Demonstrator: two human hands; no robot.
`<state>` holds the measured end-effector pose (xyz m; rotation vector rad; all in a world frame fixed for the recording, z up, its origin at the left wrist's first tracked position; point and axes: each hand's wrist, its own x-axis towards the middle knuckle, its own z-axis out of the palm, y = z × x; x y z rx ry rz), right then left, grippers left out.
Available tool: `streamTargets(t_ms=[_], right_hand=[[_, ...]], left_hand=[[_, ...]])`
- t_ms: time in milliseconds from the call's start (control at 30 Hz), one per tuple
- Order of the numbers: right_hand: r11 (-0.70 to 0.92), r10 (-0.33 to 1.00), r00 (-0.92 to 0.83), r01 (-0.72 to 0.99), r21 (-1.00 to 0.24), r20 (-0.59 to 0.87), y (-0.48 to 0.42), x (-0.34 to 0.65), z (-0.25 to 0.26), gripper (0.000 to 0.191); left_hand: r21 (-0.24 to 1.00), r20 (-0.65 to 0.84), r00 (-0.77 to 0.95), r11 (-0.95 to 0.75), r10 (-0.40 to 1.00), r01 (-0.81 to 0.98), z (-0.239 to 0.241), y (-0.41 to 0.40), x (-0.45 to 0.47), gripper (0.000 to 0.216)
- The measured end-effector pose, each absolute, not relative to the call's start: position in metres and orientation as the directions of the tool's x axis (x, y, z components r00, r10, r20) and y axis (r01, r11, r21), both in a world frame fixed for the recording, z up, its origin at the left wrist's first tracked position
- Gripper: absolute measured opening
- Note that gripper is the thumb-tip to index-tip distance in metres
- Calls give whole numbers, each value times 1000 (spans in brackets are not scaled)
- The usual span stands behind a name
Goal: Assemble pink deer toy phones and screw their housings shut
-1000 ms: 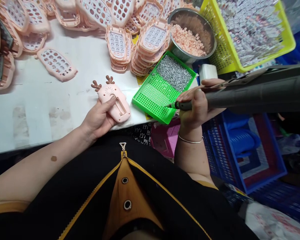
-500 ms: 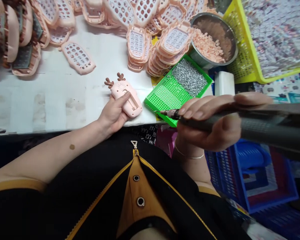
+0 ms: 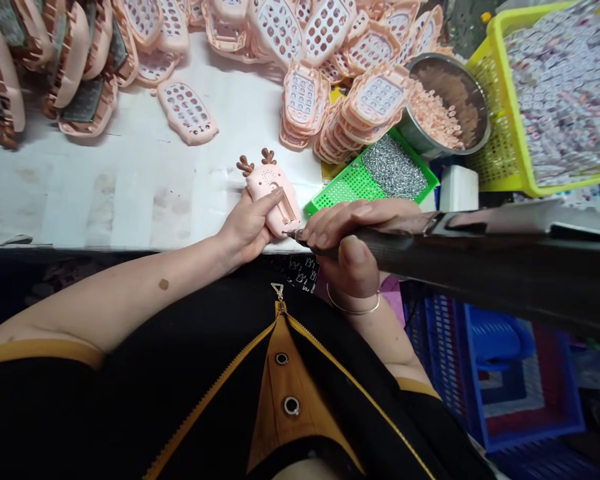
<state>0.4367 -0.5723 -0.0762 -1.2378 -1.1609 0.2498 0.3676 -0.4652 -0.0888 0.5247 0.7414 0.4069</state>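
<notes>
Nearest me, the worker's left hand [image 3: 247,230] curls round a pale pink plastic casing with 2 brown antlers [image 3: 287,208], back side up at the table's front edge, thumb lying across it beside the bare rectangular recess. Right hand [image 3: 353,260] wraps a dark, long cylindrical power driver [image 3: 470,247], grip narrow. Change: 0.5 s ago the driver's tip was at the near corner of the bright green perforated plastic tray [image 3: 343,193]; now it is at the casing's lower end, by a small hole. Contact too fine to confirm. My reading: pick-up finished, tool now being applied to the casing. Black cloth [image 3: 303,270] below the edge carries white letter-like marks, not readable; no brand or label legible anywhere. Beyond: small silvery metal pieces [image 3: 395,167] heaped in the tray's far end, peach frames in 2 stacks [image 3: 375,100], a steel bowl [image 3: 460,87] of peach bits, then a yellow plastic basket [image 3: 495,87], its contents' print too small to read.
</notes>
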Motion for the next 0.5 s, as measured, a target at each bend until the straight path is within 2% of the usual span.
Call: streamTargets(t_ms=[67,100,267,333,500], right_hand=[[509,598,471,403,-761,649,-567,435,-72,22],[511,590,466,416,-752,659,-564,435,-71,23],[222,742,477,487,-845,470,-556,441,-74,44],[212,761,468,474,-854,449,-554,444,-77,46],[300,735,450,455,-838,507,-554,442,-86,40]], left_hand=[[570,-526,662,799,533,-191,-89,-465,369,32],[562,-526,659,801,538,-205,-89,-465,369,32],[546,-539,664,815,518,-192,-89,-464,370,37],[560,-549,662,813,510,-161,-89,-463,369,37],[586,-528,672,796,519,-154,-90,-464,369,37]])
